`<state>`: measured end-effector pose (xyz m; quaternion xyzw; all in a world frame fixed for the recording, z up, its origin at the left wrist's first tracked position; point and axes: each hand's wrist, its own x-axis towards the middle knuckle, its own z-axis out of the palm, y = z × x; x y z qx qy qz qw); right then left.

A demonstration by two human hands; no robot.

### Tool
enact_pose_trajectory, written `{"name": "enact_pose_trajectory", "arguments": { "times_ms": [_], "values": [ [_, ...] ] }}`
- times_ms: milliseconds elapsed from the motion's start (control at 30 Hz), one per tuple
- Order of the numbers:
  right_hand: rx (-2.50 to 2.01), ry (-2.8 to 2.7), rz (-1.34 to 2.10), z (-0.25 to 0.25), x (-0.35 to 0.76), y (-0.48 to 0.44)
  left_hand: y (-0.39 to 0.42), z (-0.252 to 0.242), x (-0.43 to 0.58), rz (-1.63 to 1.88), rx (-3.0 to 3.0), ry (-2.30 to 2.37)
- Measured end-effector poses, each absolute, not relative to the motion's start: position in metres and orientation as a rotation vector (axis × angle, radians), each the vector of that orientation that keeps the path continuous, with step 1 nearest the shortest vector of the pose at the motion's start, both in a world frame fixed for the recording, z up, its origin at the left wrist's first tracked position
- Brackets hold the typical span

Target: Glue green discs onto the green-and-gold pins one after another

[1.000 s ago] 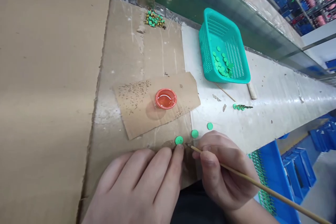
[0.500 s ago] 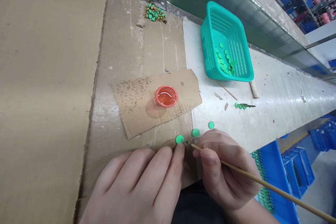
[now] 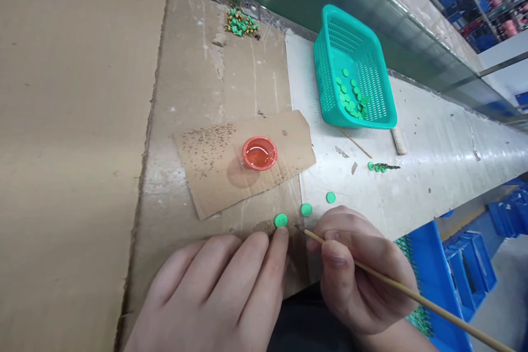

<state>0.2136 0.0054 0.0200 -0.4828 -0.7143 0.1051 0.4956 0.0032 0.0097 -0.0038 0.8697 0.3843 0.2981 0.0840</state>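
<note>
My left hand [image 3: 218, 286] lies palm down, fingers curled, with the index fingertip pressing the near edge of a green disc [image 3: 281, 220]. Small dark dots mark the disc's face; the left thumb is hidden. Pinched between thumb and fingers of my right hand [image 3: 363, 269] is a thin wooden-handled brush [image 3: 396, 285]. Its dark tip is just right of the disc, apart from it. Two more green discs, one nearer [image 3: 306, 209] and one farther [image 3: 330, 197], lie beyond my right hand. A small red cup [image 3: 259, 153] of clear liquid stands beyond my left hand.
The cup rests on a cardboard piece [image 3: 223, 187] scattered with tiny brown bits. Behind stands a teal basket [image 3: 319, 82] with green discs inside. A pile of small green-and-yellow pieces [image 3: 241, 23] lies at the back. A blue tray [image 3: 437, 269] is at right, below the table edge.
My right hand and the brush have drawn slightly to the right, so the brush tip is farther from the disc. My left index finger stays on the disc.
</note>
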Motion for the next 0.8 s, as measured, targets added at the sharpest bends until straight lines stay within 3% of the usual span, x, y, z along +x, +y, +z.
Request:
{"name": "enact_pose_trajectory", "arguments": {
  "times_ms": [800],
  "values": [
    [-1.314,-1.663,0.401,0.022,0.210,0.015,0.008,-0.007,0.006,0.933,2.597,1.159]
  ]
}}
